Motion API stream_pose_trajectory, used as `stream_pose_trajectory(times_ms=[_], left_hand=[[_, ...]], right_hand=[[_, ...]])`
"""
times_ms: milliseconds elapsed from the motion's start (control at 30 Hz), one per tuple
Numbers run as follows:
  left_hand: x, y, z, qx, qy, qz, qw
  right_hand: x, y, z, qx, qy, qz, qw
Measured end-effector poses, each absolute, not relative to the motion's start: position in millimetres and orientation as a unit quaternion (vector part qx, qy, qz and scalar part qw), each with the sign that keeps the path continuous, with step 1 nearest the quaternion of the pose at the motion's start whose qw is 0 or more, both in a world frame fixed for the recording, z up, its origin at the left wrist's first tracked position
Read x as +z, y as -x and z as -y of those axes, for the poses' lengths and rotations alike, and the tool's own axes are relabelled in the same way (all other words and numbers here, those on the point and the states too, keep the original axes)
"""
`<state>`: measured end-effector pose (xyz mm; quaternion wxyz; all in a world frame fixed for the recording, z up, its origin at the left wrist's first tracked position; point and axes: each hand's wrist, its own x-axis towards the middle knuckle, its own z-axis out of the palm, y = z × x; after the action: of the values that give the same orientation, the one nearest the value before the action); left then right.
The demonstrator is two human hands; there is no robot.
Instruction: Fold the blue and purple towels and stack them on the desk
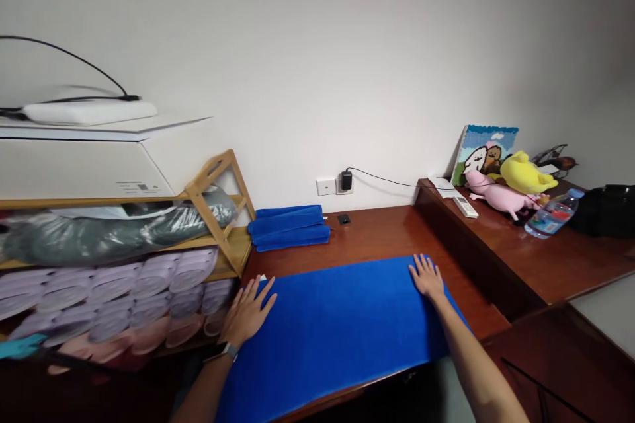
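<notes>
The left hand (249, 310) lies flat, palm down, with its fingers spread and pointing up and right. The right hand (428, 277) is flat too, well apart from it, fingers pointing up and left. The left arm (201, 386) and right arm (471, 357) both reach forward. The palms are hidden, so how hard they press is hard to tell.
</notes>
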<state>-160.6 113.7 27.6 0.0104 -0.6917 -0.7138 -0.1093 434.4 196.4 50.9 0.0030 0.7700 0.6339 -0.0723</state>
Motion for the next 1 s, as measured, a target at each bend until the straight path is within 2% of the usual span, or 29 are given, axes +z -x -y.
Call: stream_pose_trajectory(times_ms=[133,233,333,467,567,633,800,1000], left_hand=[[34,161,-114,-0.098,0.691,0.716,0.006],[49,155,-113,-0.101,0.685,0.722,0.009],[65,127,-103,-0.136,0.697,0.703,0.041],[66,55,-72,-0.168,0.767,0.618,0.05],[52,15,-45,-0.155,0.799,0.58,0.018],[43,15,-30,-0.141,0.78,0.609,0.007],[28,87,-2,-0.108,0.691,0.715,0.004],[33,123,4,-0.114,0.692,0.712,-0.004]], right_hand=[[52,-468,-193,-0.073,-0.777,-0.626,0.013],[70,-445,-187,-0.062,-0.779,-0.624,-0.007],[88,-379,-163,-0.028,-0.747,-0.66,-0.076],[86,-246,-96,-0.07,-0.574,-0.801,-0.156],[72,-174,-49,-0.123,-0.495,-0.842,-0.174],[65,-163,-35,-0.14,-0.496,-0.84,-0.168],[62,-258,-45,-0.11,-0.593,-0.79,-0.115],[61,-417,-53,-0.055,-0.719,-0.692,-0.045]])
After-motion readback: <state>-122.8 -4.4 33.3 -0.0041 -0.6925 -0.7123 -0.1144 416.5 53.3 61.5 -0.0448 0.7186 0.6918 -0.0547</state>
